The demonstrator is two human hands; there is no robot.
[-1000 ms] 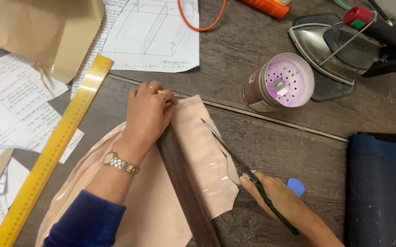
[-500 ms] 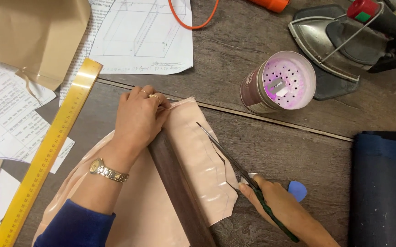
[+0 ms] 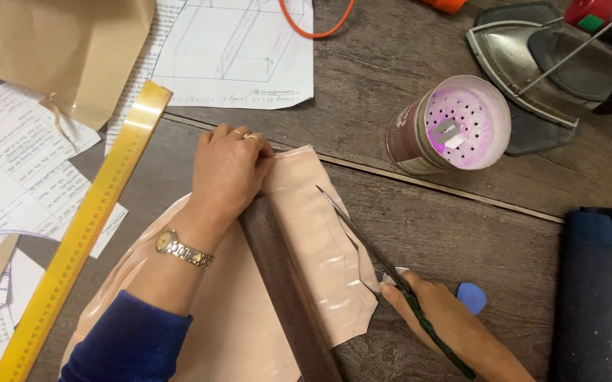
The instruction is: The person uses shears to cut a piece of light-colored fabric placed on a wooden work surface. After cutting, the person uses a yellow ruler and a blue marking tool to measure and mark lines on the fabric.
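Observation:
A glossy pale pink sheet (image 3: 320, 240) lies on the dark wooden table (image 3: 461, 219). A dark wooden strip (image 3: 284, 290) rests along its middle. My left hand (image 3: 228, 170) presses flat on the far end of the strip and the sheet; a gold wristwatch (image 3: 182, 249) sits on that wrist. My right hand (image 3: 440, 315) grips a thin blade tool with a green wrapped handle (image 3: 369, 244). Its point lies on the sheet, next to a drawn line near the right edge.
A yellow ruler (image 3: 86, 226) lies at the left over printed papers (image 3: 9, 184). A brown paper piece (image 3: 58, 49) and a drawing sheet (image 3: 242, 49) lie behind. A canister with a perforated purple lid (image 3: 454, 127), an iron (image 3: 553, 56), blue chalk (image 3: 471, 297) and dark blue fabric (image 3: 603, 297) lie at the right.
The blade tool has slid a little along the pink sheet's right side with my right hand. My left hand stays pressed on the strip.

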